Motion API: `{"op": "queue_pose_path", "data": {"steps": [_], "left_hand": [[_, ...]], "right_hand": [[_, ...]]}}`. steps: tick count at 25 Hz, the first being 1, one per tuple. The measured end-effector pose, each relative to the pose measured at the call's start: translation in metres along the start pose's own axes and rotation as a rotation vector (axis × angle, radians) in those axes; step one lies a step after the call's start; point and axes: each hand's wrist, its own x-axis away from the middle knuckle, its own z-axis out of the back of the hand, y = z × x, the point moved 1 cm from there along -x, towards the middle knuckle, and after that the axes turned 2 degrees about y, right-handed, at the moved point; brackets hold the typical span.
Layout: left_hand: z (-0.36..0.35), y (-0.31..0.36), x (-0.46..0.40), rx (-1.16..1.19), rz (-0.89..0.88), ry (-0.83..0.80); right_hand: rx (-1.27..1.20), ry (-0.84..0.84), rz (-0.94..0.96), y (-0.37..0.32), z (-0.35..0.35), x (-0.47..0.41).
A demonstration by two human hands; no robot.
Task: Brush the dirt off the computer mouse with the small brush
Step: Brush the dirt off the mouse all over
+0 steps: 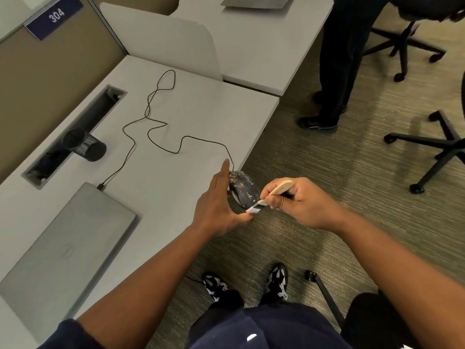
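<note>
Here the left hand (218,205) is gripping the mouse (243,189) just past the worktop (176,172) edge, its long axis running away, cable (161,127) end farthest. The right hand (299,200) is pinching the brush (270,195), bristles touching the mouse's near end; a laptop (68,248) is lying well apart.

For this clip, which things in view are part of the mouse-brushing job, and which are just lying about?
In use: mouse, held by the left hand; small brush, in the right hand; mouse cable.

Lying about: closed laptop, mesh pen cup on its side, office chairs.

Closed laptop (68,245) and mesh cup (86,145) on desk (176,102).
</note>
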Motion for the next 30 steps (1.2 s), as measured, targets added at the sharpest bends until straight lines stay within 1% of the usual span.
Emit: {"op": "queue_pose_path", "data": {"steps": [3, 7, 8, 11, 12, 14, 16, 17, 19, 22, 23, 25, 27, 29, 30], "left_hand": [[0.002, -0.001, 0.001, 0.003, 0.006, 0.003], [0.003, 0.001, 0.001, -0.001, 0.002, 0.0], [0.003, 0.001, 0.001, -0.004, 0.001, -0.005], [0.003, 0.001, 0.001, -0.012, 0.0, -0.008], [0.003, 0.001, 0.001, -0.008, 0.0, -0.007], [0.002, 0.001, 0.002, 0.003, -0.001, -0.01], [0.0, 0.002, 0.002, 0.005, -0.008, -0.012], [0.0, 0.003, 0.001, 0.005, -0.014, -0.013], [0.0, 0.003, 0.001, -0.002, -0.024, -0.013], [0.002, 0.0, 0.001, -0.023, -0.02, -0.011], [0.002, 0.0, 0.001, -0.026, -0.019, -0.013], [0.0, 0.001, 0.001, -0.024, -0.02, -0.014], [-0.001, 0.003, -0.001, -0.013, -0.02, -0.019], [-0.002, 0.004, -0.002, -0.009, -0.028, -0.019], [-0.002, 0.004, -0.003, -0.014, -0.032, -0.013]], "right_hand": [[0.128, -0.023, -0.019, 0.003, 0.009, 0.001], [0.026, -0.017, 0.02, -0.002, 0.006, 0.001], [0.03, -0.024, 0.022, -0.001, 0.004, 0.0], [0.145, -0.013, -0.015, 0.004, 0.006, -0.001], [0.144, 0.008, -0.019, 0.005, 0.009, -0.001], [0.035, 0.048, 0.0, 0.005, 0.013, 0.001], [-0.072, 0.038, 0.024, 0.003, 0.008, 0.001], [-0.08, 0.023, 0.027, 0.004, 0.004, 0.0], [-0.029, 0.016, 0.011, 0.007, -0.001, -0.002], [0.099, 0.039, 0.017, 0.011, 0.012, 0.0], [0.095, 0.049, 0.029, 0.01, 0.016, 0.001], [0.009, 0.052, 0.05, 0.005, 0.017, 0.002], [-0.061, 0.021, 0.056, 0.001, 0.009, -0.001], [-0.033, 0.006, 0.042, 0.002, 0.002, -0.003], [0.018, 0.025, 0.034, 0.004, 0.003, -0.003]]}}
